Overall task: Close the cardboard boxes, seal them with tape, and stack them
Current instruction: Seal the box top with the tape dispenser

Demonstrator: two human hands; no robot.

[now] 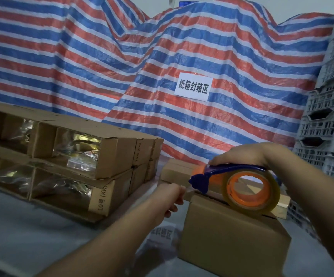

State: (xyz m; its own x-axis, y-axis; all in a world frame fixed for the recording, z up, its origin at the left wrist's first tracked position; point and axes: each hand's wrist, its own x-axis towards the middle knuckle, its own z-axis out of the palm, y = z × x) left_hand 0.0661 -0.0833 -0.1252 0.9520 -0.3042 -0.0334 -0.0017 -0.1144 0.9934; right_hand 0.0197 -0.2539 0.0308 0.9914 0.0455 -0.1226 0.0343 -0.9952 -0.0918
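Grey counter (32,232) with a red-white-blue striped tarp (82,56) hung behind it, grey crates (326,126) stacked at the right. Right hand (248,154) grips a tape dispenser (242,186) sitting on the closed box (232,242) near the front. Left hand (170,198) pinches the tape end at the box's left edge.

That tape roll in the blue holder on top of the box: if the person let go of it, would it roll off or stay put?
Probably it would roll or tip. The tape roll is round, stands on its edge on the small box, and only the right hand on the blue holder steadies it. The strip pinched by the left hand might check it slightly.
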